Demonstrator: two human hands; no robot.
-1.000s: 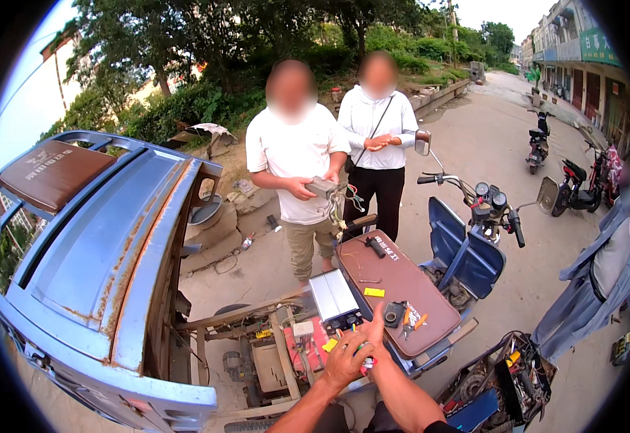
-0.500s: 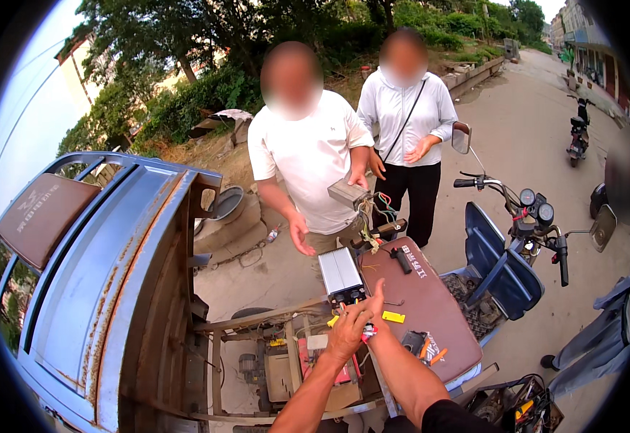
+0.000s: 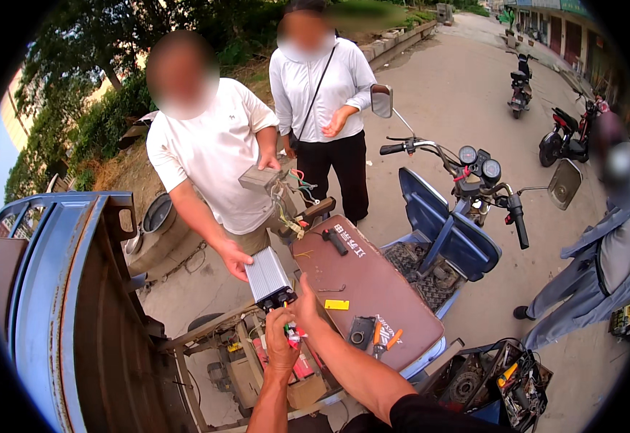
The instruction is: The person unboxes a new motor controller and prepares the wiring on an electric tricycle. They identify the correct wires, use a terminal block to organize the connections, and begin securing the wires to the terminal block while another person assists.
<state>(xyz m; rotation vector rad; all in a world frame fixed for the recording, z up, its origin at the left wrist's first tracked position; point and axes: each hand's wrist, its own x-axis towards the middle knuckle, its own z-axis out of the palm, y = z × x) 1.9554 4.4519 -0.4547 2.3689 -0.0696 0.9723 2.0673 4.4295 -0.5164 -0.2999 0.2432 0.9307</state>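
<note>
Since half a second ago both hands have closed in on the ribbed silver controller box (image 3: 266, 276). It lies just beyond them, long axis running away up-left. Left hand (image 3: 280, 340) and right hand (image 3: 305, 309), nearly together, seem to pinch its coloured wires (image 3: 291, 333); the left sits nearer them

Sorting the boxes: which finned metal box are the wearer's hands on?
The silver ribbed one at the seat's edge, by both hands; the other grey box is in the white-shirted person's hand.
</note>
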